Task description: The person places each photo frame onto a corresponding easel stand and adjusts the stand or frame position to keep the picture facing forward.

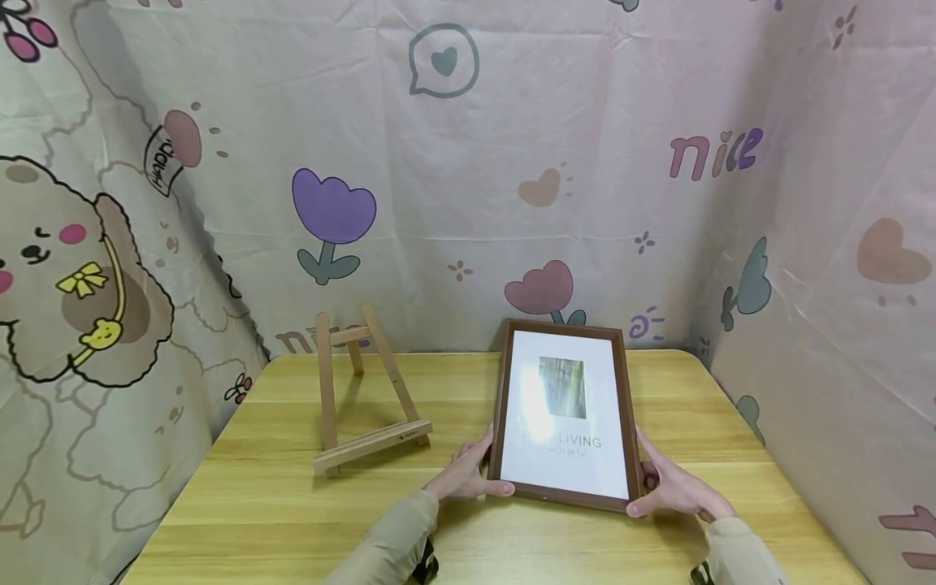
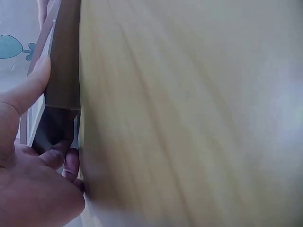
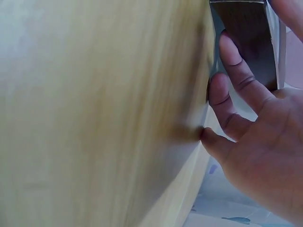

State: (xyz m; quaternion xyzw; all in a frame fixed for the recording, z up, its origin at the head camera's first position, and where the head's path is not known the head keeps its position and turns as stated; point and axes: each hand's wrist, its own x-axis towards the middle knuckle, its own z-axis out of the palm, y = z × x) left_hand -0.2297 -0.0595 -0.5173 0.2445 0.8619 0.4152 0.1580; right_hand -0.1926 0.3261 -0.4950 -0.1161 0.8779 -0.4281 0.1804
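A dark brown picture frame (image 1: 563, 410) with a white mat and a small green print stands tilted back, its bottom edge on the wooden table (image 1: 256, 504). My left hand (image 1: 471, 475) grips its lower left corner with the thumb on the front. My right hand (image 1: 669, 487) holds the lower right corner the same way. In the left wrist view the frame's edge (image 2: 64, 56) sits between the thumb and curled fingers of the left hand (image 2: 33, 161). In the right wrist view the fingers of the right hand (image 3: 246, 123) lie against the frame's side (image 3: 248, 28).
A small wooden easel (image 1: 366, 390) stands on the table to the left of the frame. Printed cloth walls (image 1: 439, 162) close in the back and both sides. Bare tabletop (image 2: 189, 118) fills the wrist views (image 3: 94, 118).
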